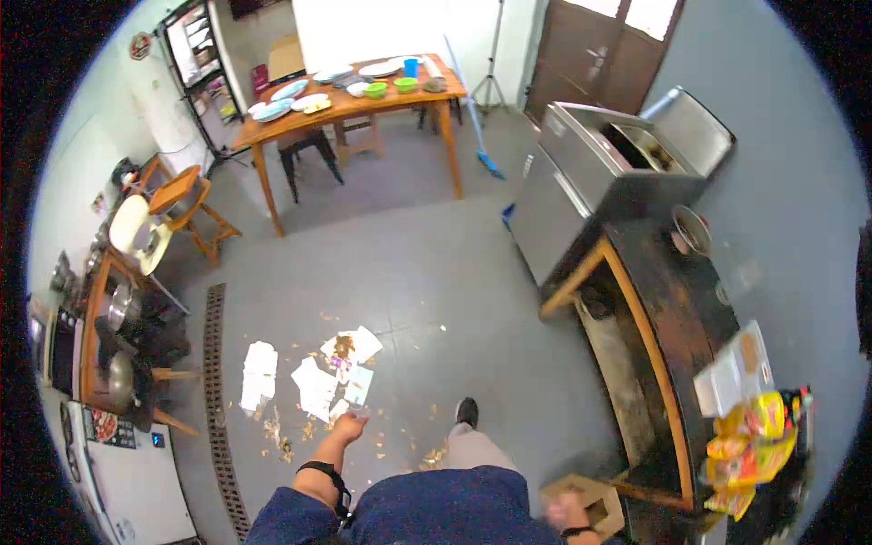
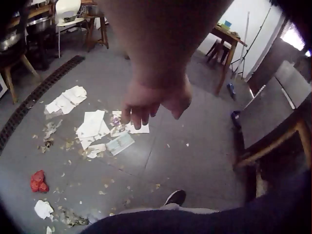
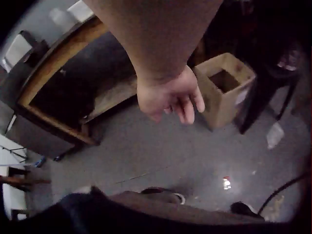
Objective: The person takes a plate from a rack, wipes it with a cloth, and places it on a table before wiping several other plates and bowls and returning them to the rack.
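Observation:
My left hand point(image 2: 158, 100) hangs over the littered floor, fingers loosely bent and holding nothing. Nearest to it in the head view are white paper sheets point(image 1: 316, 389) and a pale green printed packet point(image 1: 359, 385). Brown scraps point(image 1: 343, 347) lie on another sheet. More crumpled white paper point(image 1: 259, 374) is farther left. My right hand point(image 3: 170, 97), also with nothing in it, hangs relaxed beside a tall cardboard box point(image 3: 207, 97) with an open top. In the head view this right hand point(image 1: 568, 513) is blurred and overlaps the box.
A red plastic bag point(image 2: 39, 181) and a crumpled white piece point(image 2: 44, 209) lie on the floor. A drain grate point(image 1: 214, 363) runs along the left. A dark-topped wooden bench point(image 1: 672, 291) stands to the right, a table with dishes point(image 1: 354, 104) at the back.

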The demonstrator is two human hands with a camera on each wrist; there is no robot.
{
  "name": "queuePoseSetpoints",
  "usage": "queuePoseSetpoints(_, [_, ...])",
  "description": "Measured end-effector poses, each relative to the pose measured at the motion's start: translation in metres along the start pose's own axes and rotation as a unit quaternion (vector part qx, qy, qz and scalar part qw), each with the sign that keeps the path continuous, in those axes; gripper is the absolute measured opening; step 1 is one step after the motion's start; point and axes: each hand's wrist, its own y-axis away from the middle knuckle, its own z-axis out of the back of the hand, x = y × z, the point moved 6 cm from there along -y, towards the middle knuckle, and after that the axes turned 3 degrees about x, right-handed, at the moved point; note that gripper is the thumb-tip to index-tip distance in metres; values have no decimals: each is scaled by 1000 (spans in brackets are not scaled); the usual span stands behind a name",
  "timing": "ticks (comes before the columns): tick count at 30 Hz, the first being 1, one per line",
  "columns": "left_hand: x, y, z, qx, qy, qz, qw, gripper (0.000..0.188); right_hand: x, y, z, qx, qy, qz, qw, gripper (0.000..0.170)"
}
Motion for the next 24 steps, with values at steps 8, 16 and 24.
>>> queuePoseSetpoints(8, [8,-33,29,20,-37,-18,999,45,430,-43,-145,-168,487,384,766,29])
queuePoseSetpoints(16, [105,-88,-19,78,28,164,983,36,594,-34,-363,-37,578,403,709,39])
queuePoseSetpoints(24, [63,-299,126,-88,57,-10,994,32,667,-50,-408,17,878,395,269,19])
